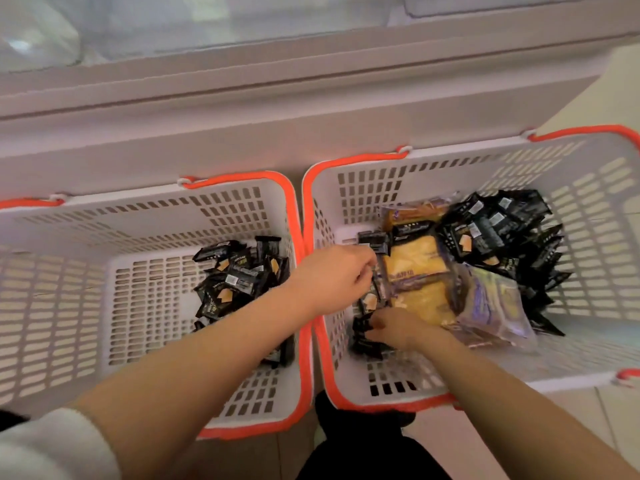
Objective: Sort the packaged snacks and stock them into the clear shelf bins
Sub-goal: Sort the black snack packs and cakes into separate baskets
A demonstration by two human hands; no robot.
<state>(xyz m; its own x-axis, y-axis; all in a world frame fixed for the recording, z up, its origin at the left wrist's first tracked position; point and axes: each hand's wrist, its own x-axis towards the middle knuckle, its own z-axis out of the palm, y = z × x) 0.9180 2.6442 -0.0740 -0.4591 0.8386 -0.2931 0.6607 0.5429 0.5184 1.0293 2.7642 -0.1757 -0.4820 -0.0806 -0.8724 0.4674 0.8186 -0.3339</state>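
Note:
Two white slotted baskets with orange rims stand side by side on the floor. The left basket point(145, 216) holds a heap of small black snack packets point(235, 278) at its right side. The right basket point(588, 216) holds more black packets point(502, 230), yellow bread packs point(419, 271) and a clear purple-printed pack point(495, 306). My left hand point(336, 278) reaches over the rims into the right basket and pinches a black packet point(372, 242). Lower down, my right hand point(398, 329) grips black packets point(363, 327) at that basket's left wall.
A white shelf unit point(277, 98) runs across the top, with clear bins point(173, 26) blurred above it. Pale floor tiles point(588, 410) show at the right. My dark trouser leg point(363, 445) is between the baskets at the bottom.

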